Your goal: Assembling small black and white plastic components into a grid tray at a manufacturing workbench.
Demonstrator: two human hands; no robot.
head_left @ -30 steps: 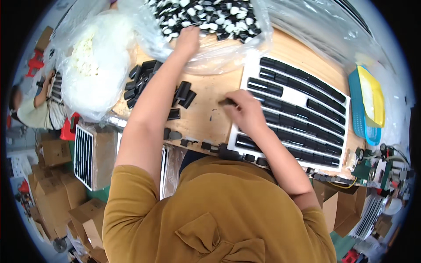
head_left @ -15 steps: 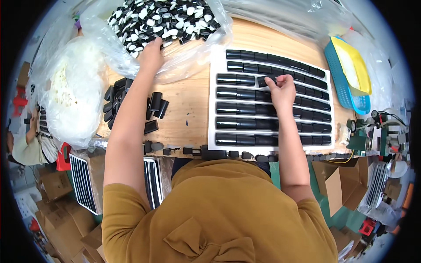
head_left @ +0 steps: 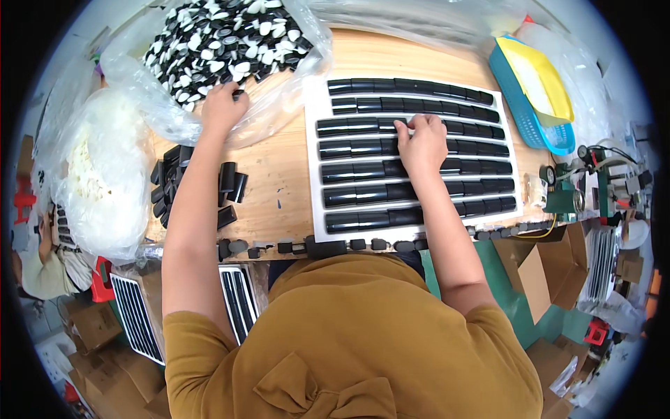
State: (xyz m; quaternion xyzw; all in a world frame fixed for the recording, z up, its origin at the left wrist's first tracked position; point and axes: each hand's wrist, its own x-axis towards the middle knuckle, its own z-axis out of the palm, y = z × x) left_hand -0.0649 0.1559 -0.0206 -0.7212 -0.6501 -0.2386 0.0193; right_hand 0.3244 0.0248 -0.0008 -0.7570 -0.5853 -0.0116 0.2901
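Observation:
My left hand (head_left: 225, 108) is at the near edge of a heap of small black and white oval pieces (head_left: 227, 42), spread in a clear plastic bag (head_left: 167, 115). Its fingers are curled, with a small black piece (head_left: 239, 93) at the fingertips. Over the third row of a white tray (head_left: 315, 174), my right hand (head_left: 424, 143) is bent in a pinch. Its thumb meets the end of a black cylinder (head_left: 389, 126) lying in that row; what sits between the fingers is hidden. Black cylinders lie end to end in the tray's several rows.
Loose black cylinders (head_left: 227, 178) lie beside my left forearm. A bag of whitish pieces (head_left: 101, 181) stands at the left. At the right are a blue basket (head_left: 518, 94) with a yellow tray (head_left: 558, 98) and a green machine (head_left: 560, 200). Small dark parts (head_left: 357, 244) line the table's front edge.
The tilted black cylinder in my right hand now lies level in the third row. My left hand has drawn slightly back from the heap, fingers more curled. The whole view has shifted left.

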